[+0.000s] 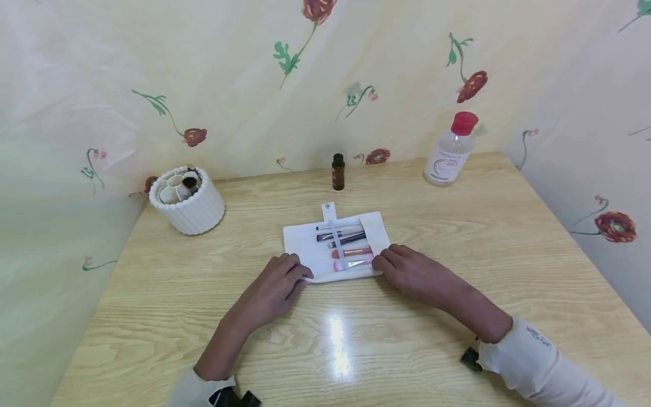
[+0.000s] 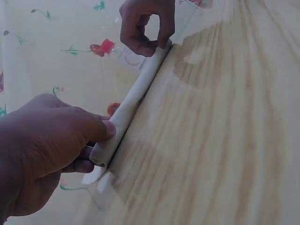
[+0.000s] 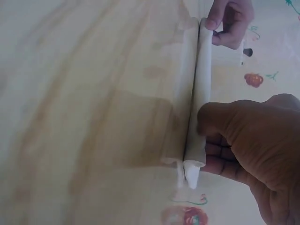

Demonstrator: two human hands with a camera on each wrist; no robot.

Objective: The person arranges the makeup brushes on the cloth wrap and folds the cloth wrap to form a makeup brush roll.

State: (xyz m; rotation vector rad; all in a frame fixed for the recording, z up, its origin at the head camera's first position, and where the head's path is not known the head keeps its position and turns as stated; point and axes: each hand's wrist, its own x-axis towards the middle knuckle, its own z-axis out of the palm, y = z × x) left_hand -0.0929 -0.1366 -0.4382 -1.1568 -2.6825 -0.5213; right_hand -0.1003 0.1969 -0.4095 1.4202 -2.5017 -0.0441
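Observation:
A white makeup brush roll (image 1: 305,240) lies spread on the table, with a snap tab (image 1: 329,212) at its far edge. Several makeup brushes (image 1: 349,238) lie across it under a narrow band, their right ends tucked in a pocket (image 1: 375,233). At its near left corner my left hand (image 1: 274,285) pinches the edge. My right hand (image 1: 409,274) pinches the near right corner. Both wrist views show the near edge as a rounded, rolled fold (image 2: 133,96), with thumb and fingers on it at each end. The brushes are hidden there.
A white ribbed holder (image 1: 190,217) with brushes stands at the back left of the wooden table (image 1: 407,350). Near the back edge stand a small dark brown bottle (image 1: 338,174) and, farther right, a clear bottle (image 1: 447,161) with a red cap. Flowered cloth (image 1: 229,68) hangs behind.

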